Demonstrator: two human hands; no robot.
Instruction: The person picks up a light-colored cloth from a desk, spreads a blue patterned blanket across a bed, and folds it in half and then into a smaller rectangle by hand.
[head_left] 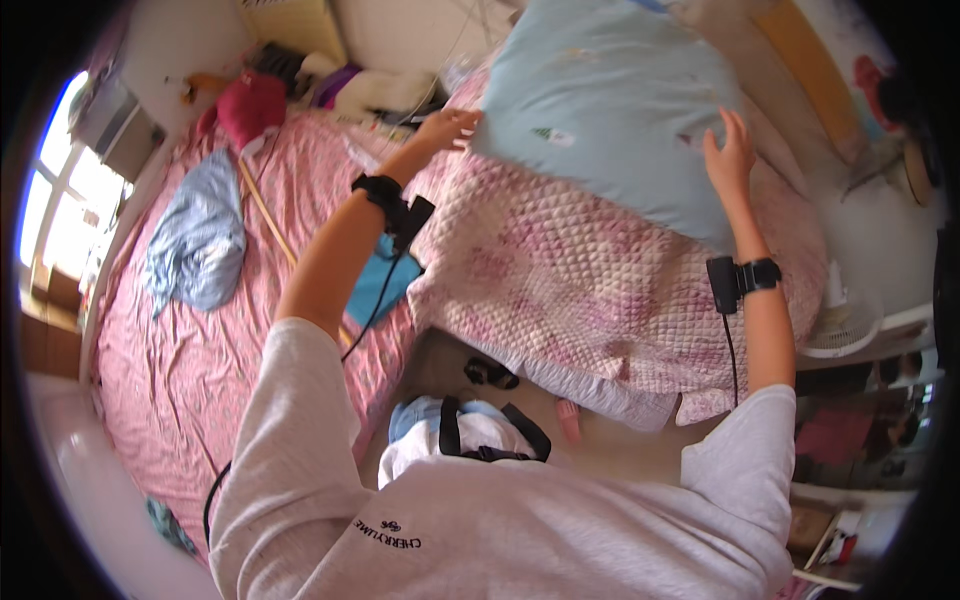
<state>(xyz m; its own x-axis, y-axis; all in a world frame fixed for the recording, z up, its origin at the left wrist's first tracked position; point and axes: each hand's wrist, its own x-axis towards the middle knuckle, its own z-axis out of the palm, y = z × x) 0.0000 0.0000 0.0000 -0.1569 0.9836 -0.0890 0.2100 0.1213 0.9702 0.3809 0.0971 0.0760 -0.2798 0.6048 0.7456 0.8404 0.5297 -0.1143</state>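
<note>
A large light-blue pillow [600, 110] with small printed patches lies across a quilted pink-and-white bedspread [560, 260]. My left hand [447, 130] is at the pillow's left edge, its fingers stretched out toward the fabric. Whether those fingertips touch the cloth I cannot tell. Over the pillow's right side is my right hand [733, 160], with thumb and fingers apart and nothing held between them. Both arms reach forward, each with a black strapped device on the wrist.
To the left, a second bed with a pink sheet [150, 370] holds a crumpled blue cloth [202, 235], a long wooden stick [265, 210], a red plush item [250, 108] and a blue flat item [385, 285]. Dark footwear [490, 373] lies between the beds. A white fan [845, 320] stands right.
</note>
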